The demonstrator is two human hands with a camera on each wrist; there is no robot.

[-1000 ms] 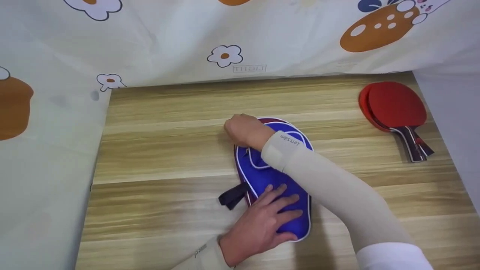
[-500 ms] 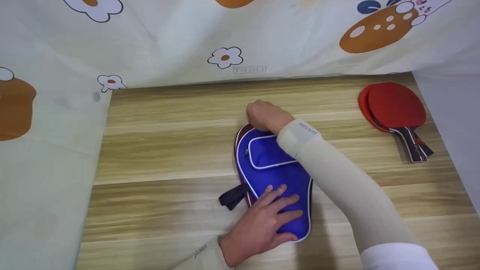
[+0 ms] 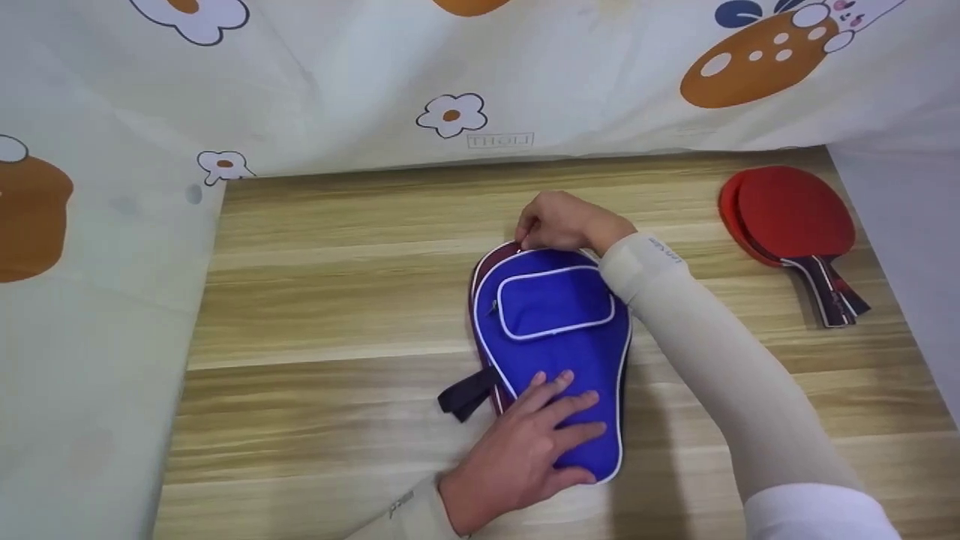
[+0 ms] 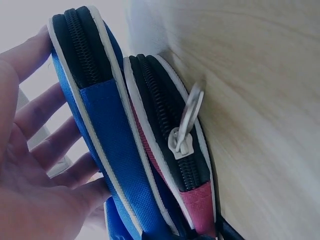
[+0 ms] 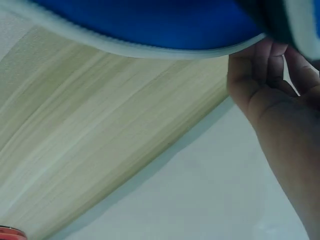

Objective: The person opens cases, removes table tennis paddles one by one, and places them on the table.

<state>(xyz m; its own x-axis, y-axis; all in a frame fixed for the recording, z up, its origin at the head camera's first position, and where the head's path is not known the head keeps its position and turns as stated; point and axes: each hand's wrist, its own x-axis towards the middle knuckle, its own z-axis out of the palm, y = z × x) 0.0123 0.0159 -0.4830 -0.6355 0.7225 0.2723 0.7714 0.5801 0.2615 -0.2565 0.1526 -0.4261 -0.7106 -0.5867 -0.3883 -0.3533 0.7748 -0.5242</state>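
Observation:
A blue paddle-shaped zip case point(image 3: 566, 349) with white piping lies on top of a maroon case point(image 3: 495, 259), whose edge shows at the left. My left hand point(image 3: 525, 442) rests on the blue case's narrow end with fingers spread. In the left wrist view the blue case's zipper point(image 4: 82, 47) and the red case's zipper pull point(image 4: 187, 120) are visible, the left hand point(image 4: 45, 150) lying along the blue face. At the rounded top edge, my right hand point(image 3: 566, 221) has its fingers curled and pinches the blue case's zipper pull, mostly hidden by the fingertips.
Two red table tennis paddles point(image 3: 795, 210) lie stacked at the far right of the wooden table point(image 3: 322, 300). A black strap loop point(image 3: 466, 394) sticks out left of the cases. Patterned cloth point(image 3: 337, 90) hangs behind the table and at its left.
My right hand has moved from the case's upper left edge around the rounded top toward the right, uncovering the front pocket. The left hand has stayed in place.

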